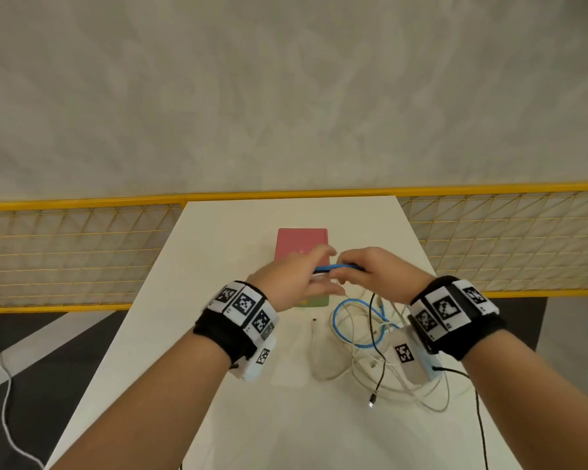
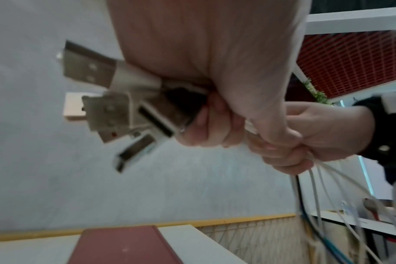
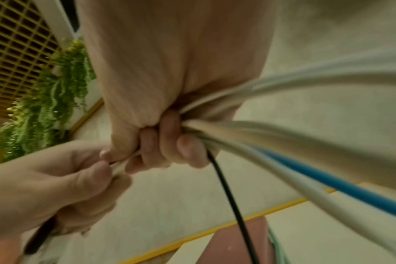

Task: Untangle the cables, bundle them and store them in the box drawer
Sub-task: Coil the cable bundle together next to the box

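Above the white table (image 1: 218,385), my left hand (image 1: 299,283) grips the plug ends of several cables; their USB plugs (image 2: 115,100) stick out of the fist. Close beside it my right hand (image 1: 364,273) grips the same bundle (image 1: 336,267) of white, blue and black cables. From the right fist the white cables (image 3: 283,139), a blue cable (image 3: 328,180) and a thin black cable (image 3: 228,196) fan out. Their loose loops (image 1: 364,334) lie tangled on the table below the right wrist. The pink box (image 1: 299,244) stands just behind my hands.
A yellow mesh fence (image 1: 65,252) runs behind the table on both sides. A white cord (image 1: 4,401) trails over the dark floor at the left. A black wire (image 1: 479,418) hangs from my right wrist device over the table's right edge.
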A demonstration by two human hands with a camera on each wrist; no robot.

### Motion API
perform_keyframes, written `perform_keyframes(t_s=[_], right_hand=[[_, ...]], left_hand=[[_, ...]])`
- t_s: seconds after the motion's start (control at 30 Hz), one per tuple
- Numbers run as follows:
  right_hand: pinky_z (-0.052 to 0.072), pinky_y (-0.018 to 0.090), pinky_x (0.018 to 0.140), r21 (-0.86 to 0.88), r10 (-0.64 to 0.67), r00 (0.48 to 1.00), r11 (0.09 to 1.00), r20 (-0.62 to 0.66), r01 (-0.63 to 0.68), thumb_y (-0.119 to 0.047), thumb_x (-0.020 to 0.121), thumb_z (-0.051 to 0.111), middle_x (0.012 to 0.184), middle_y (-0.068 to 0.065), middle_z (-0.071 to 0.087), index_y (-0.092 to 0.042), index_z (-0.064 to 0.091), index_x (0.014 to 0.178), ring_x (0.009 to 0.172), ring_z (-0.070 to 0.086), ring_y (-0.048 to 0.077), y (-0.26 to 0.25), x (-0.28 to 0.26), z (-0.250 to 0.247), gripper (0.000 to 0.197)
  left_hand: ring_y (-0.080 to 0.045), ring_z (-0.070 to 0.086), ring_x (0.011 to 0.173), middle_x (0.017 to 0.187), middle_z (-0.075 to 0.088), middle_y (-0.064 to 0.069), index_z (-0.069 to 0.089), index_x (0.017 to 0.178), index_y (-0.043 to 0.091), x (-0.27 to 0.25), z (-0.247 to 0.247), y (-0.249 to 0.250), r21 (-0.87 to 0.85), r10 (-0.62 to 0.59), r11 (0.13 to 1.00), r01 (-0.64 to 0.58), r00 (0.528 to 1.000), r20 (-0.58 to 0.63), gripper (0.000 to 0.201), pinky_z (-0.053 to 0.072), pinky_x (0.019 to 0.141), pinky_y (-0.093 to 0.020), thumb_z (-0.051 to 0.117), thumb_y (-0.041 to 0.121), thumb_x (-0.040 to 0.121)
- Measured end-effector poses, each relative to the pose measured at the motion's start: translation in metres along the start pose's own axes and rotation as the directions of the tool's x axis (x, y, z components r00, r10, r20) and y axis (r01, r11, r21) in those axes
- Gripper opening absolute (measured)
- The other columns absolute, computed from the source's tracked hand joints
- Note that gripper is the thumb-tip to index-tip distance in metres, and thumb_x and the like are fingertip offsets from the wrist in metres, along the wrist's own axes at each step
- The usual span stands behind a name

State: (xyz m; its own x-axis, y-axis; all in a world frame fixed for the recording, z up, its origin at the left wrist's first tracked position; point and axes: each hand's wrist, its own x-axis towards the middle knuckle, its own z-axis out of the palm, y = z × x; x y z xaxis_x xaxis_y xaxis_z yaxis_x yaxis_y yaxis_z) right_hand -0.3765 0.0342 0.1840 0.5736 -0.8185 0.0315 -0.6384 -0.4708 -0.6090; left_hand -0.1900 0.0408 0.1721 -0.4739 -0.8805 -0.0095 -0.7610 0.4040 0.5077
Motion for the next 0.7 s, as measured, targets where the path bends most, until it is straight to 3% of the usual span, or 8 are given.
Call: perform_keyframes(t_s=[0.13, 0.23, 0.33, 0.4, 0.47, 0.57, 0.63, 0.7], right_hand=[[0.044, 0.021, 0.055, 0.128, 0.083, 0.994, 0.989, -0.068, -0.074, -0.032, 0.097, 0.044, 0.067, -0.005, 0.047, -0.028, 0.050, 0.077, 0.052, 0.043, 0.003, 0.016, -0.010, -0.002, 0.022], [0.050, 0.035, 0.060, 0.236, 0.112, 0.985, 0.969, -0.130, -0.078, -0.031, 0.099, 0.038, 0.068, -0.003, 0.043, -0.029, 0.043, 0.076, 0.057, 0.043, 0.012, 0.015, -0.014, 0.011, 0.024], [0.052, 0.039, 0.057, 0.355, 0.156, 0.969, 0.932, -0.192, -0.080, -0.027, 0.101, 0.033, 0.065, -0.005, 0.039, -0.030, 0.041, 0.077, 0.049, 0.040, 0.003, 0.005, -0.014, 0.028, 0.025], [0.045, 0.030, 0.050, 0.367, 0.154, 0.954, 0.929, -0.257, -0.050, -0.027, 0.101, 0.031, 0.063, -0.008, 0.039, -0.032, 0.040, 0.075, 0.047, 0.041, 0.002, -0.004, -0.011, 0.039, 0.028], [0.036, 0.021, 0.055, 0.345, 0.138, 0.936, 0.939, -0.323, -0.019, -0.027, 0.101, 0.031, 0.061, -0.011, 0.041, -0.032, 0.039, 0.073, 0.049, 0.043, 0.000, -0.015, -0.005, 0.045, 0.030], [0.038, 0.027, 0.059, 0.288, 0.138, 0.936, 0.957, -0.323, -0.042, -0.028, 0.101, 0.030, 0.064, -0.007, 0.048, -0.017, 0.045, 0.080, 0.055, 0.045, 0.004, -0.024, 0.005, 0.048, 0.029], [0.041, 0.034, 0.060, 0.218, 0.114, 0.951, 0.975, -0.287, -0.051, -0.023, 0.101, 0.031, 0.067, 0.000, 0.053, -0.010, 0.046, 0.085, 0.059, 0.049, 0.016, -0.027, 0.009, 0.047, 0.025], [0.038, 0.034, 0.053, 0.103, 0.061, 0.969, 0.994, -0.237, -0.037, -0.016, 0.099, 0.031, 0.062, 0.002, 0.050, -0.010, 0.044, 0.087, 0.053, 0.046, 0.020, -0.029, 0.009, 0.046, 0.019]], left_hand=[[-0.029, 0.059, 0.067, 0.072, 0.062, -0.008, 0.057, 0.100, 0.015, -0.003, -0.007, -0.016, 0.110, 0.049, 0.993, -0.030, 0.983, -0.179, 0.030, 0.047, 0.062, -0.041, 0.045, 0.042, 0.098], [-0.027, 0.055, 0.059, 0.066, 0.059, -0.010, 0.057, 0.097, 0.011, -0.002, -0.003, -0.016, -0.122, -0.006, 0.992, -0.045, 0.921, -0.391, 0.029, 0.044, 0.056, -0.038, 0.044, 0.036, 0.101], [-0.016, 0.042, 0.052, 0.059, 0.046, 0.004, 0.052, 0.084, 0.011, 0.008, 0.000, -0.014, -0.436, -0.232, 0.900, -0.029, 0.815, -0.532, 0.032, 0.035, 0.052, -0.028, 0.042, 0.036, 0.101], [-0.010, 0.036, 0.046, 0.054, 0.039, 0.010, 0.051, 0.080, 0.014, 0.013, 0.003, -0.008, -0.622, -0.340, 0.780, -0.063, 0.793, -0.506, 0.033, 0.032, 0.050, -0.028, 0.041, 0.037, 0.101], [-0.005, 0.032, 0.041, 0.048, 0.036, 0.013, 0.056, 0.087, 0.014, 0.014, 0.005, 0.002, -0.744, -0.383, 0.664, -0.081, 0.817, -0.431, 0.033, 0.030, 0.045, -0.022, 0.038, 0.036, 0.103], [-0.004, 0.031, 0.040, 0.051, 0.035, 0.008, 0.056, 0.081, 0.017, 0.010, 0.005, 0.020, -0.854, -0.345, 0.512, -0.087, 0.890, -0.297, 0.030, 0.029, 0.039, -0.016, 0.046, 0.039, 0.100], [-0.006, 0.037, 0.041, 0.055, 0.040, -0.006, 0.053, 0.079, 0.011, 0.012, 0.009, 0.021, -0.833, -0.339, 0.550, -0.062, 0.895, -0.290, 0.032, 0.032, 0.040, -0.016, 0.063, 0.040, 0.090], [-0.004, 0.047, 0.040, 0.058, 0.049, -0.011, 0.057, 0.083, 0.001, 0.013, 0.016, 0.015, -0.790, -0.386, 0.613, -0.031, 0.860, -0.333, 0.044, 0.038, 0.041, -0.014, 0.074, 0.041, 0.081]])
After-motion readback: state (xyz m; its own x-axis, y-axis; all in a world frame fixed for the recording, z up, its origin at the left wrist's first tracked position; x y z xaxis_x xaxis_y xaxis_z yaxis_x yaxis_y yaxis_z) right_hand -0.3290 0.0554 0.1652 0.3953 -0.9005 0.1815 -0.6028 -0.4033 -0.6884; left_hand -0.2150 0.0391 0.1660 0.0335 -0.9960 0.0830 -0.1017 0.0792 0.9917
